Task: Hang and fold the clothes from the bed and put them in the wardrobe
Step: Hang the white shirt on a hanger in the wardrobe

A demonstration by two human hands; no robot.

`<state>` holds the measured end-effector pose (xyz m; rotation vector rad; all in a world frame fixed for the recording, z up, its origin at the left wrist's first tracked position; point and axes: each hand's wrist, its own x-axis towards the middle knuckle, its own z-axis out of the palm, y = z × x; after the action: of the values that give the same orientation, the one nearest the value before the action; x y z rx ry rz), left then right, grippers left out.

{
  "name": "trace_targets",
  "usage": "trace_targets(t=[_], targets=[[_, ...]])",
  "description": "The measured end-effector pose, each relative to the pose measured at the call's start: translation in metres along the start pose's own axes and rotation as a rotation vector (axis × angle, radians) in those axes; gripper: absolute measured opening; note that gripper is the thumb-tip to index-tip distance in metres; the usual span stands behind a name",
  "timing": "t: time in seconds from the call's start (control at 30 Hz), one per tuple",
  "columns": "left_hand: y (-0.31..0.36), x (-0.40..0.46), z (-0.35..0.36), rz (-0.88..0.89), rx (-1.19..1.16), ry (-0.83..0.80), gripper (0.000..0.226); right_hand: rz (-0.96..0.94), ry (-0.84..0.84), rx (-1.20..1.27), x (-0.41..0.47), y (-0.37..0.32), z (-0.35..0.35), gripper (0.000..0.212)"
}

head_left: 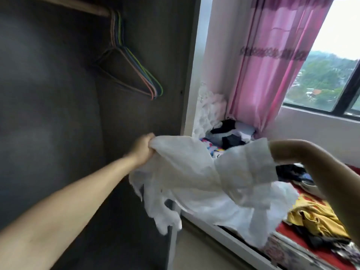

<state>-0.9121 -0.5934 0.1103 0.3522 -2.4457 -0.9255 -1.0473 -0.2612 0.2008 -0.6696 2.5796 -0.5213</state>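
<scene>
A sheer white garment (194, 172) is stretched in the air between my hands, its lower part trailing onto the bed. My left hand (143, 148) is clenched on its left end, in front of the open dark wardrobe (58, 114). My right hand (272, 151) is mostly hidden inside the garment's right end, and only the wrist and forearm show. Several coloured wire hangers (134, 71) hang empty from the wooden rail (81, 6) at the wardrobe's top. On the bed (292, 242) at the right lie a yellow garment (315, 217) and dark clothes (229, 137).
A pink curtain (272, 65) hangs beside the window (331, 65) at the right. White lace fabric (208, 108) sits in the corner behind the bed. The wardrobe's white side panel (194, 75) stands between wardrobe and bed. Pale floor (194, 254) shows below.
</scene>
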Motion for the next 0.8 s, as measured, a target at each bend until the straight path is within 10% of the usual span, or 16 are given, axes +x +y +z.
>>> trace_targets(t=[0.1, 0.2, 0.3, 0.43, 0.67, 0.8], targets=[[0.043, 0.001, -0.017, 0.382, 0.057, 0.177, 0.014, -0.233, -0.103, -0.218, 0.012, -0.022, 0.033, 0.032], [0.073, -0.015, -0.001, 0.842, 0.350, 0.217, 0.028, -0.390, 0.085, 0.340, 0.014, -0.064, 0.051, 0.044], [0.078, -0.028, 0.009, 1.233, 0.519, 0.259, 0.032, -0.429, -0.261, 0.875, 0.014, -0.090, 0.065, 0.053], [0.063, -0.046, 0.020, 1.418, 0.546, 0.222, 0.024, -0.423, -0.269, 0.973, 0.013, -0.112, 0.089, 0.036], [0.046, -0.047, -0.011, 0.373, 0.049, 0.145, 0.096, -0.535, -0.098, 1.173, 0.017, -0.121, 0.086, 0.023], [0.056, -0.036, -0.029, -0.054, -0.640, -0.011, 0.038, -0.577, -0.187, 1.204, 0.015, -0.117, 0.078, 0.025]])
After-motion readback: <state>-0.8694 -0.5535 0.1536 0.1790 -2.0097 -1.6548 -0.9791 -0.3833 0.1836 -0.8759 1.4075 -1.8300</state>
